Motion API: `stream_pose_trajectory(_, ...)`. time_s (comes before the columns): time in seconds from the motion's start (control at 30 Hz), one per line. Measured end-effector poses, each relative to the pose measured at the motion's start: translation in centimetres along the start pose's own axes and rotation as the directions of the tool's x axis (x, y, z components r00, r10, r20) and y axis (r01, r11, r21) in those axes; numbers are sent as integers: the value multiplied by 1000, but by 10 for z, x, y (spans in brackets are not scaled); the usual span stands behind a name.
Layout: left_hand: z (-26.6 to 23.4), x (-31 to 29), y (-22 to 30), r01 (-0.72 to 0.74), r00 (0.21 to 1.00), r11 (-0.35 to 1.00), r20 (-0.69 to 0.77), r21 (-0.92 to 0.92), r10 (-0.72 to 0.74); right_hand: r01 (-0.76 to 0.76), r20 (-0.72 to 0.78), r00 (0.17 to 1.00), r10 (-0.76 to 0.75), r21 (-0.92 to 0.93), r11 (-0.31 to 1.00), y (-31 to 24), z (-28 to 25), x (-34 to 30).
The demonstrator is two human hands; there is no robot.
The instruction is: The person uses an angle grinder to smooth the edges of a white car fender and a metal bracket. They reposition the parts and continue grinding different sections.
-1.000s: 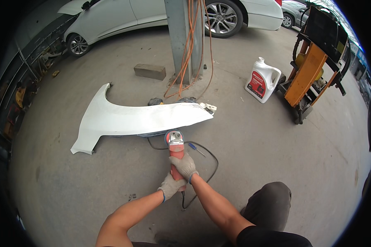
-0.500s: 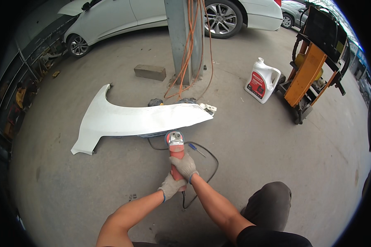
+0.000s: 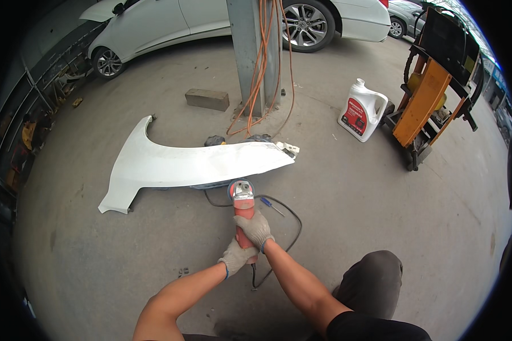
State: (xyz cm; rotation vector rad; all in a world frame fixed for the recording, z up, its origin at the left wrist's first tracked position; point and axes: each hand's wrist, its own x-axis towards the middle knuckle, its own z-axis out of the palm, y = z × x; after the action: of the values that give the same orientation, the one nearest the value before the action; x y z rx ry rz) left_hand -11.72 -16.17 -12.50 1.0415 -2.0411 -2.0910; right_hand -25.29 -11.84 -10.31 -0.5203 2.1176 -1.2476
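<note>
Both my gloved hands grip a red angle grinder point(image 3: 244, 212), its metal head and round disc pointing away from me. My left hand point(image 3: 235, 258) is wrapped round the rear of the body. Further forward, my right hand point(image 3: 256, 228) closes round the middle of it. The grinder's head is at the near edge of a white car fender point(image 3: 193, 165); I cannot tell whether the disc touches it. The fender lies on something dark, mostly hidden beneath it. A black cord point(image 3: 299, 227) runs from the grinder and loops over the floor on the right.
A blue-handled screwdriver point(image 3: 272, 207) lies inside the cord loop. Beyond the fender are a rectangular block point(image 3: 207, 99) and a grey column point(image 3: 247, 62) hung with orange hoses point(image 3: 261, 68). A white jug point(image 3: 363, 111) and an orange wheeled stand point(image 3: 424, 102) are to the right. A white car point(image 3: 159, 23) is behind.
</note>
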Motion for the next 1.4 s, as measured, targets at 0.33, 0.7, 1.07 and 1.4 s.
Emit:
stream_pose_trajectory(0.33,3,-2,5,9,1000,1000,3,2,-9,0,11,1000,0,-11,1000,1,-3,1)
stream_pose_trajectory(0.7,0,3,2,-14,1000,997,-6,74,14,10,-4,1000,-10,5,1000,1,0,2)
stream_pose_trajectory(1.07,-2,12,-15,-10,1000,997,13,75,9,-12,0,1000,12,-5,1000,-1,-2,1)
stream_pose_trajectory(1.4,-2,2,11,51,998,998,38,-23,-50,25,-7,1000,-25,19,1000,-5,-4,-3)
